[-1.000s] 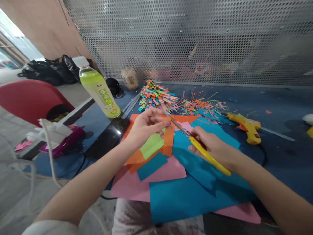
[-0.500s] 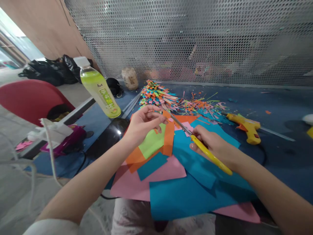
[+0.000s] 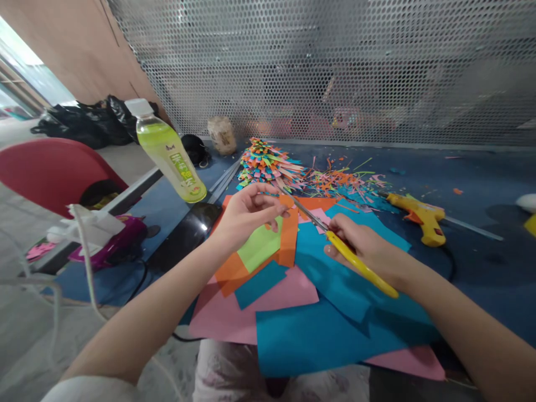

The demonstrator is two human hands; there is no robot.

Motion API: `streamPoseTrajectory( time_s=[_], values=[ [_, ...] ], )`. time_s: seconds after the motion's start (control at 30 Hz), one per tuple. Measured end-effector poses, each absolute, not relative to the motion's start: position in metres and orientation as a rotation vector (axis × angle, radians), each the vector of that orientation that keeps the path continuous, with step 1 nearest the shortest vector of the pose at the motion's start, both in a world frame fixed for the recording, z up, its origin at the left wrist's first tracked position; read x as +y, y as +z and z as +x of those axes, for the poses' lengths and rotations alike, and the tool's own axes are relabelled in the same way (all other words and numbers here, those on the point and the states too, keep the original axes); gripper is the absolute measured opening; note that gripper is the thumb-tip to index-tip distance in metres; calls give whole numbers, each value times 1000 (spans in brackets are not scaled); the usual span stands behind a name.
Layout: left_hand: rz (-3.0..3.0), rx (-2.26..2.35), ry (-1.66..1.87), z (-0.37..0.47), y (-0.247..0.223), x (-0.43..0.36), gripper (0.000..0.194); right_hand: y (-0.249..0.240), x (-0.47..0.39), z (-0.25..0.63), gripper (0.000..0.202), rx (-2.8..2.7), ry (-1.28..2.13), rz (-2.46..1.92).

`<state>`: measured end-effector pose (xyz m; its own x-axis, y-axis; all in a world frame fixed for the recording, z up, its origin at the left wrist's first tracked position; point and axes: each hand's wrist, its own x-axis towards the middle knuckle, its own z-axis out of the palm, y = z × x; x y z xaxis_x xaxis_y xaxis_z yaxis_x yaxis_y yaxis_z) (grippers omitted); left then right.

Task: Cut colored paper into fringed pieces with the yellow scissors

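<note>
Yellow-handled scissors are gripped in my right hand, their blades pointing up and left toward my other hand. My left hand is closed in a pinch by the blade tips, at what looks like a small piece of orange paper; the fingers partly hide it. Beneath both hands lie overlapping sheets: blue paper, pink paper, a lime green piece and an orange strip. Just beyond stands a cone-shaped tree of layered coloured paper strips.
Paper scraps lie heaped right of the tree. A yellow glue gun with a clear stick rests at right. On the left are a tilted drink bottle, a black glossy object and a purple tissue holder. Perforated metal closes the back.
The hands and scissors hold almost the same place. My left fingertips have shifted very slightly right, and the orange piece there shows a little differently beside the blades.
</note>
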<state>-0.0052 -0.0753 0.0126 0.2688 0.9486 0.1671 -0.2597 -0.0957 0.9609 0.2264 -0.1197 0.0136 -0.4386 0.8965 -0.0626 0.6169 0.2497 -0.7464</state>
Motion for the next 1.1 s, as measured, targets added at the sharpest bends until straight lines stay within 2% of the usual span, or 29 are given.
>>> streamPoseTrajectory(
  time_s=[0.3,0.6,0.83,1.1],
  values=[
    [1207,787,1283,-6,17,-74,37,10,-118,230,34,-2169,977,-1396],
    [1129,764,1211,1,10,-77,53,8,-117,227,33,-2164,939,-1366],
    [1052,773,1169,3,9,-80,55,9,-118,225,33,-2170,946,-1399],
    [1088,786,1288,2,11,-79,56,7,-116,227,38,-2180,958,-1488]
  ],
)
